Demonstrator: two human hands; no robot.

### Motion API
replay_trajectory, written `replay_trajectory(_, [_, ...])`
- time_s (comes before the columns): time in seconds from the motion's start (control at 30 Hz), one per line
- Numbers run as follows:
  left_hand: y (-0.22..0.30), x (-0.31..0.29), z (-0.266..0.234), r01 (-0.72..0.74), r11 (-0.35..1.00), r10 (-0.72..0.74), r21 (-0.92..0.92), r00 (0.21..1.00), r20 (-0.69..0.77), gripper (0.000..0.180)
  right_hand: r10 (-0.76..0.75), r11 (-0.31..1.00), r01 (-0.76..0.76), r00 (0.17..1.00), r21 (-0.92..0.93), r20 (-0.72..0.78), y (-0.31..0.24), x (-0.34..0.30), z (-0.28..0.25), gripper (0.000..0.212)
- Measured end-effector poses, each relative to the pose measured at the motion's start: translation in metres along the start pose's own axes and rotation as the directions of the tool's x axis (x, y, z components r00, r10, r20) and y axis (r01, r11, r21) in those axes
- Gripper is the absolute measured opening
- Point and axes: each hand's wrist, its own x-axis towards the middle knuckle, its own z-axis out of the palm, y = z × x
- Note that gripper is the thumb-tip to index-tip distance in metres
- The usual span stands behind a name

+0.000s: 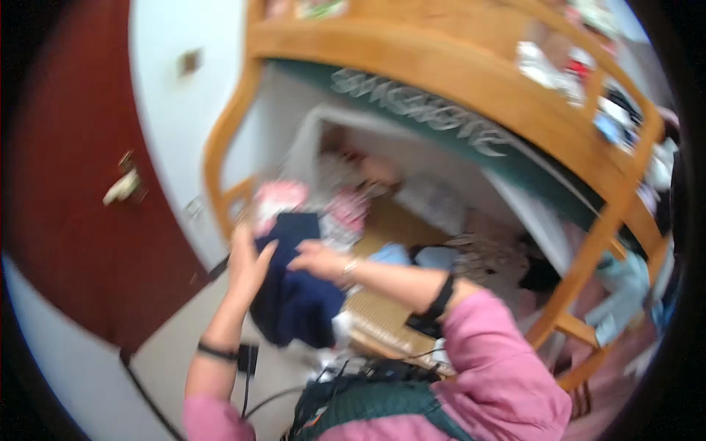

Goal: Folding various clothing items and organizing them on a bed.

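Observation:
A navy blue garment (301, 298) hangs in loose folds before me at the near-left edge of the lower bunk. My left hand (246, 257) is upright at the garment's left edge, its thumb spread from the blurred fingers. From the right, my right hand (318, 261) reaches over the upper part of the cloth, fingers bent and closed on it. A darker, straight-edged piece of cloth (298, 224) rises between the hands. Just beyond lie pink-and-white cloths (282, 195). Motion blur hides the fingertips and which kind of garment it is.
A wooden bunk bed (412, 48) arches over the lower bunk, whose woven mat (379, 312) carries heaped clothes. Its slanting ladder post (588, 235) stands at the right. A dark red door (81, 184) is at the left. Black cables (276, 397) run near my body.

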Motion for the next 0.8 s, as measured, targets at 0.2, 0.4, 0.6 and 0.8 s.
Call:
replay_trajectory(0.2, [0.017,-0.065,0.031,0.444,0.868,-0.326,-0.224,0.848,0.418,0.054,0.624,0.43,-0.504,0.766,0.749,0.157,-0.023,-0.016,0.014,0.019])
replay_trajectory(0.4, [0.052,-0.046,0.028,0.869,0.172,-0.076,-0.463,0.481,0.874,0.05,0.62,0.414,-0.59,0.74,0.693,0.26,-0.026,-0.056,-0.011,0.025])
replay_trajectory(0.6, [0.077,-0.037,0.034,0.873,0.162,-0.094,-0.459,0.477,0.874,0.048,0.593,0.747,-0.586,0.801,0.313,0.082,-0.015,-0.077,-0.067,0.033])
replay_trajectory(0.8, [0.115,-0.009,0.078,0.665,0.535,0.221,-0.522,0.486,0.845,0.038,0.663,0.459,-0.783,0.617,0.42,0.424,0.034,-0.1,-0.121,0.055])
